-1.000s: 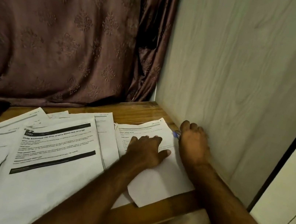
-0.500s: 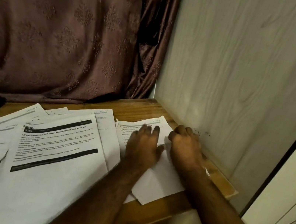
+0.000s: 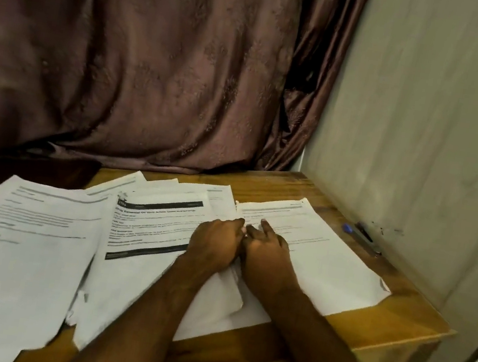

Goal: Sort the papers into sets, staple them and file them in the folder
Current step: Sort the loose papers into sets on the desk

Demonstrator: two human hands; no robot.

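Observation:
Printed papers cover the wooden table (image 3: 396, 326): a left sheet (image 3: 20, 227), a middle sheet with black bars (image 3: 151, 229) and a right set (image 3: 322, 256). My two hands lie side by side at the right set's left edge. My left hand (image 3: 215, 244) has its fingers curled at that edge, where the paper lifts a little between the hands. My right hand (image 3: 267, 249) rests on the right set with its fingers stretched forward. No stapler or folder is clearly in view.
A slim dark object with a blue end (image 3: 362, 236), perhaps a pen, lies on the table against the pale wall panel (image 3: 427, 132) on the right. A brown curtain (image 3: 157, 58) hangs behind the table. The table's front edge is close to my arms.
My right hand has left the blue-ended object by the wall and moved left onto the right set. My left hand slid left to the set's edge and curled its fingers.

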